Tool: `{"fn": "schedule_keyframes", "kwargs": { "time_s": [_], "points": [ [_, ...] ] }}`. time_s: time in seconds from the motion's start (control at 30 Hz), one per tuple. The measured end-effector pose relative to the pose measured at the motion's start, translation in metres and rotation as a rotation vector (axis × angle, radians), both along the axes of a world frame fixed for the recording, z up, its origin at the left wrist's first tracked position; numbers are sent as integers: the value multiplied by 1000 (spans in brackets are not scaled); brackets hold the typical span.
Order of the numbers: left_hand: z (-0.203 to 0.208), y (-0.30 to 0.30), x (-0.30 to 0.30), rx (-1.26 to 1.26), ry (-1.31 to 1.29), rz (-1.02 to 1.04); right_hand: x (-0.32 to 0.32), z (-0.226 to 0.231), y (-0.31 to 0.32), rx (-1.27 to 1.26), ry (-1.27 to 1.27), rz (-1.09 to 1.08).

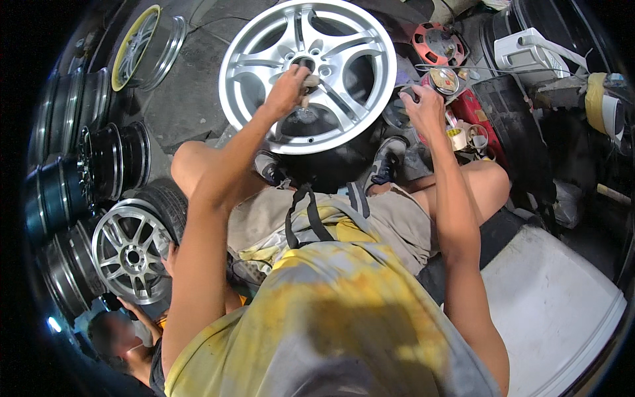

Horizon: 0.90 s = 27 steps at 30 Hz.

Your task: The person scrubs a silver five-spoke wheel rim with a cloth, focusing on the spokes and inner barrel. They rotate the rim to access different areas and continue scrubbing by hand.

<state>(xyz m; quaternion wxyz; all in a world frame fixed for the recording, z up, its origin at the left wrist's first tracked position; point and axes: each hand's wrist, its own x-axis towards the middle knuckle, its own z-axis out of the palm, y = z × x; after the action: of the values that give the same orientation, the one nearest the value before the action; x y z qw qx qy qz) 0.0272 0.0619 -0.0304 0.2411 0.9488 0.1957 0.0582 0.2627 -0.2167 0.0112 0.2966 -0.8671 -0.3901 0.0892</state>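
Note:
A large silver car wheel rim (238, 43) with paired spokes lies in front of my feet. My left hand (286, 94) is over its hub, closed around a small tan crumpled pad (309, 82), possibly folded sandpaper or cloth. Whether the pad touches the metal cannot be made out. Off the wheel's right edge is my right hand (428, 111), its fingers bent together at a small dark thing whose kind is unclear. Beyond that hand stands a round open tin (443, 81) among workshop supplies.
Rolls of tape (456, 137) lie right of my right hand, near a red-orange round frame (438, 45). More rims (134, 257) are stacked at the left, where another person's hand (169, 259) touches one. A white panel (555, 311) lies lower right.

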Motion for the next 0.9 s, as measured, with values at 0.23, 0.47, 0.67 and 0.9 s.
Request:
{"fn": "schedule_keyframes", "kwargs": {
  "time_s": [0.23,0.47,0.67,0.9],
  "points": [
    [37,102,-39,335,22,258,-6,-11,7,-177,207,-105],
    [4,150,-27,143,12,133,-56,-21,13,39,1332,-371],
    [-8,144,1,161,242,193,-69,-31,15,-2,1150,-437],
    [-7,148,-18,83,308,257,-26,-55,47,-28,789,-497]
  ]
}}
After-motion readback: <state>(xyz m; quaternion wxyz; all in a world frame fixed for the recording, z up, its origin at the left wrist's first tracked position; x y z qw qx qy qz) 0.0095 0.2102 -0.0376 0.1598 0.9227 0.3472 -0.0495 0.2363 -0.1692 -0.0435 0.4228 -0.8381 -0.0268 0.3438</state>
